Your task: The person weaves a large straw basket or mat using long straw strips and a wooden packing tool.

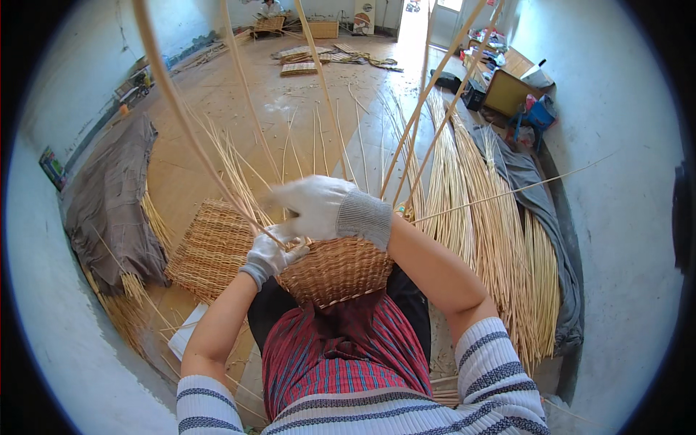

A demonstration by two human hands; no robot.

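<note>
On a smooth floor (217, 90), thick bundles of straight pale rods (475, 217) are laid. The boxy basket (337, 270), coarsely woven in brown wicker, is placed before the striped red cloth (344, 370); long bending stakes (165, 85) are seen above. Its left edge is touched by the gloved left hand (268, 255); the right hand (317, 204) is blurred above. Whether either grip is closed cannot be told.
</note>
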